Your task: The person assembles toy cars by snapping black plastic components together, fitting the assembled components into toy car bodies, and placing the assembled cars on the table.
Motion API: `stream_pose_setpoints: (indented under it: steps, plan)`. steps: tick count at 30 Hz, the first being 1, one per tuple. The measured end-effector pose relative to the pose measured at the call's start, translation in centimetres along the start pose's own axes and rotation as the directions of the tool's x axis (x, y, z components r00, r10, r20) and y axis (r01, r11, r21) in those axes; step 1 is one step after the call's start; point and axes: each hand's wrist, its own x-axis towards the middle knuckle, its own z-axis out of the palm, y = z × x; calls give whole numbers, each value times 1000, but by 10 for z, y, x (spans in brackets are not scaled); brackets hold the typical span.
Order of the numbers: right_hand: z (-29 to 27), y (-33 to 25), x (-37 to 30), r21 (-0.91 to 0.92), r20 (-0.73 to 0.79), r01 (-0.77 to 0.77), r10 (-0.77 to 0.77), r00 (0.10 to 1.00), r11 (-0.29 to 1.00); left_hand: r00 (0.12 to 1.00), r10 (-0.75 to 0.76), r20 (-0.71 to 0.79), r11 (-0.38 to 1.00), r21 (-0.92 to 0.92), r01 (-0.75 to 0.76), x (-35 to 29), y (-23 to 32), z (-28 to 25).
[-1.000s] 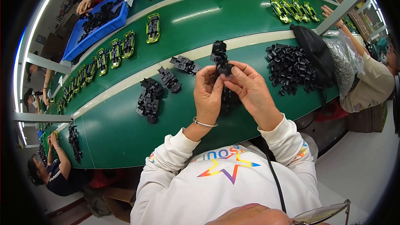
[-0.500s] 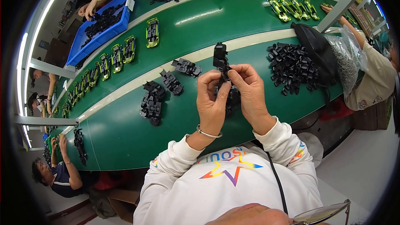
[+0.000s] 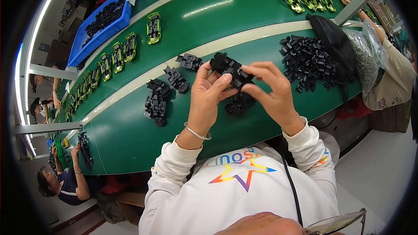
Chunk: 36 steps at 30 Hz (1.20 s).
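Left hand: (image 3: 203, 98) thumb and fingers closed in a pinch on the left side of the black part (image 3: 227, 66)
Right hand: (image 3: 276, 93) thumb and fingertips curved around the right end of that same part, spread about as wide as it is
Black part: up off the green table (image 3: 122, 148), between both hands
Just under the hands: another dark piece (image 3: 238, 105), partly hidden
Left: a few black assemblies (image 3: 176, 79), loosely grouped
Right: big heap of little black pieces (image 3: 307, 63), black bag (image 3: 333, 50) just beside it
Far left: blue bin (image 3: 75, 48)
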Motion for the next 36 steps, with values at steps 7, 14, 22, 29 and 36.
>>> stream_pose_setpoints:
  steps: [7,14,22,29,36]
  plan:
    - [7,7,-8,-235,-56,183,-201,978,955,999,22,-37,990,-139,-27,0,-10,-2]
    - [9,6,-4,-371,-54,209,-245,968,905,993,103,-53,992,-62,-106,-1,-17,2]
    - [9,2,-1,-103,1,-48,48,999,994,992,124,-7,990,71,-124,-1,-16,3]
    - [9,12,6,432,153,-429,404,902,793,983,183,-18,977,117,-180,5,-12,6]
    - [23,14,6,325,129,-424,405,905,845,964,263,-31,916,323,-240,1,-15,3]
